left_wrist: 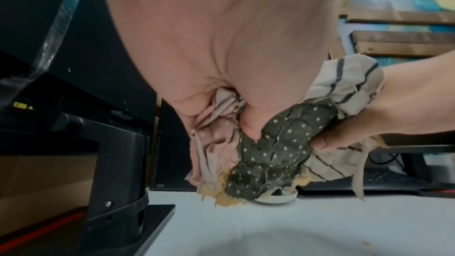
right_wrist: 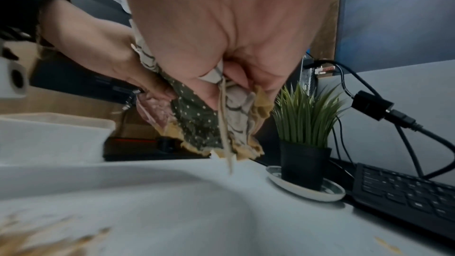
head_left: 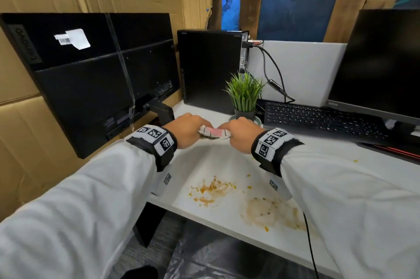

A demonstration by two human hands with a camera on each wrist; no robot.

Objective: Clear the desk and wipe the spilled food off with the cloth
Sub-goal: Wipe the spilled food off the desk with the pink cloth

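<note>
A bunched patchwork cloth (head_left: 213, 132), striped, pink and dotted green, hangs just above the white desk (head_left: 227, 162). My left hand (head_left: 188, 130) grips its left end and my right hand (head_left: 241, 134) grips its right end, fists close together. In the left wrist view the cloth (left_wrist: 275, 143) has yellow-brown food on its lower edge, and the right wrist view shows the same soiled cloth (right_wrist: 209, 124). Orange food smears (head_left: 212, 190) and a paler brown smear (head_left: 270, 212) lie on the desk nearer me, with small crumbs (head_left: 248, 175) around.
A small potted plant (head_left: 245, 97) on a saucer stands just behind my hands. A black keyboard (head_left: 318, 119) and monitor (head_left: 381, 63) are on the right. The back of a second monitor (head_left: 91, 74) is on the left, and a black computer case (head_left: 209, 67) stands behind with cables.
</note>
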